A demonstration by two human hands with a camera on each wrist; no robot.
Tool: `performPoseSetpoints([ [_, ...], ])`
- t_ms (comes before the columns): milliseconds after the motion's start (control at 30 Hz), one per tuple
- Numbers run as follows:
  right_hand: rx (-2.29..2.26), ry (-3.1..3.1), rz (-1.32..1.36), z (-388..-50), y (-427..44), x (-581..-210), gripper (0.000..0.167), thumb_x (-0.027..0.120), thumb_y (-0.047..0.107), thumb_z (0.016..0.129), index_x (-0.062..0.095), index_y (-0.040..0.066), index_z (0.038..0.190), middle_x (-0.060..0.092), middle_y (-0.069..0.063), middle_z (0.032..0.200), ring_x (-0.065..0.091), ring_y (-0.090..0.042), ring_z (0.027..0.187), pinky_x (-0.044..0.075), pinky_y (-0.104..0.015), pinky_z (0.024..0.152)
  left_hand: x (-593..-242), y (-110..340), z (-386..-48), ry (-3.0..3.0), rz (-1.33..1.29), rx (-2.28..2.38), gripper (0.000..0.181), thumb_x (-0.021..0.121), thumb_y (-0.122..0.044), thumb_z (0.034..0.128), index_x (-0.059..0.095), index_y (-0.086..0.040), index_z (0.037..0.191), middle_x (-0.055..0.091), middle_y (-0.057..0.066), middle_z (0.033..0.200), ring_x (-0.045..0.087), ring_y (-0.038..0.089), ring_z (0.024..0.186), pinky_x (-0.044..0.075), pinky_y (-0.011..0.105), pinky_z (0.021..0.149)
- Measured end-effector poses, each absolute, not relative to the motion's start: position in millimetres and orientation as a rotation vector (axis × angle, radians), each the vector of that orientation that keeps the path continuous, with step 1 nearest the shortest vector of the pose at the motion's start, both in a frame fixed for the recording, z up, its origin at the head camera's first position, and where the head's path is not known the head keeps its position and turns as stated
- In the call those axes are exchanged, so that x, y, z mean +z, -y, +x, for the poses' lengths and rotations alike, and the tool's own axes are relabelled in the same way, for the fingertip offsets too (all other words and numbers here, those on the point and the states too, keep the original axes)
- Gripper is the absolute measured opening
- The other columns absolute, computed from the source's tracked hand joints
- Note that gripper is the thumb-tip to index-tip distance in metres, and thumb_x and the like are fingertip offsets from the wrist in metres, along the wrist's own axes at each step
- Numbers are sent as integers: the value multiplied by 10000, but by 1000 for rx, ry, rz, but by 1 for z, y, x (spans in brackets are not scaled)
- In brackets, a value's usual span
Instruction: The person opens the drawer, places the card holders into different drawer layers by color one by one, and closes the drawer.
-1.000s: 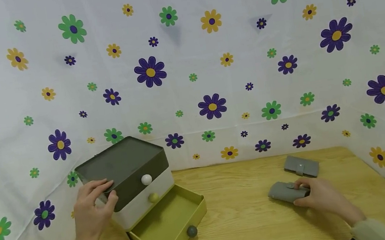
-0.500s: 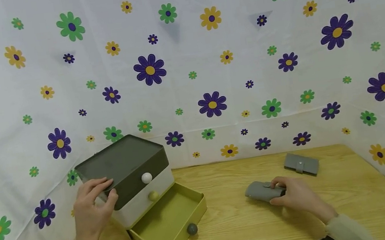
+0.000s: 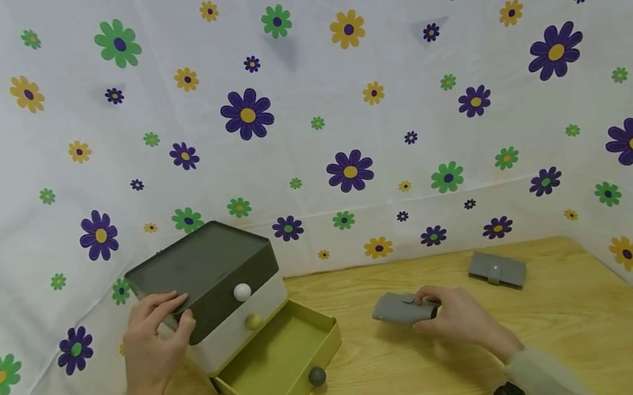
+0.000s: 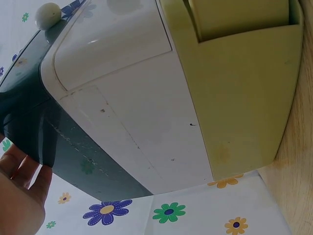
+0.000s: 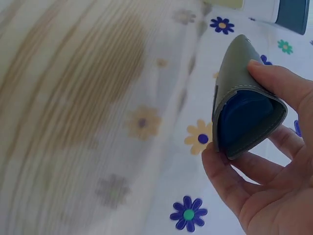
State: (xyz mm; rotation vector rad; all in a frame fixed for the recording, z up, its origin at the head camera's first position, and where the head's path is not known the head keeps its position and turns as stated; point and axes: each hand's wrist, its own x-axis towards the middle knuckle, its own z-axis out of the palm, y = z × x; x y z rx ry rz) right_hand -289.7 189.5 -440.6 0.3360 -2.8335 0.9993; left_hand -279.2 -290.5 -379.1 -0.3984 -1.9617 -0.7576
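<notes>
My right hand holds a grey glasses case above the table, to the right of the pulled-out green drawer. In the right wrist view, the thumb and fingers pinch the glasses case near its open end, and its dark blue inside shows. My left hand grips the near left top corner of a small drawer unit, fingers over the dark top and thumb at its side. The left wrist view shows the fingertips against the dark upper part of the drawer unit.
A flat grey wallet with a snap strap lies at the table's back right. The pulled-out drawer, with its dark knob, juts over the wooden table. A flower-patterned cloth encloses the back and sides.
My right hand has carried the glasses case leftward, closer to the pulled-out drawer. The left hand, the drawer unit and the wallet have stayed in place.
</notes>
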Motion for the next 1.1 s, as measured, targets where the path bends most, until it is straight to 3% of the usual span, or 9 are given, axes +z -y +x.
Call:
performPoseSetpoints([
  [233,1058,2779,433,-290,-172,-442,348,833,313,744,679,209,1038,715,-54,1086,610,-124,826,489,-308,683,-382,290,-280,1982,-389,-766,262,688,-44,741,757,18,987,668,183,1058,513,251,1037,263,64,935],
  [500,1128,2700,584,-289,-146,-431,339,810,343,771,675,214,1054,697,-34,1087,611,-133,847,500,-281,697,-382,292,-281,1969,-391,-750,266,679,-37,743,756,20,992,672,183,1058,521,331,1031,256,61,941],
  [833,1209,2649,730,-287,-113,-424,323,775,332,818,659,208,1093,690,-35,1129,617,-123,894,510,-287,737,-380,291,-279,2009,-342,-776,267,688,-43,755,756,11,1008,676,165,1081,512,292,1053,252,66,931],
  [1100,1155,2648,789,-283,-92,-418,347,772,335,821,665,202,1123,694,-45,1137,614,-160,840,472,-232,642,-379,291,-279,2004,-351,-779,269,686,-47,760,758,1,1015,676,159,1084,520,315,1065,249,62,940],
])
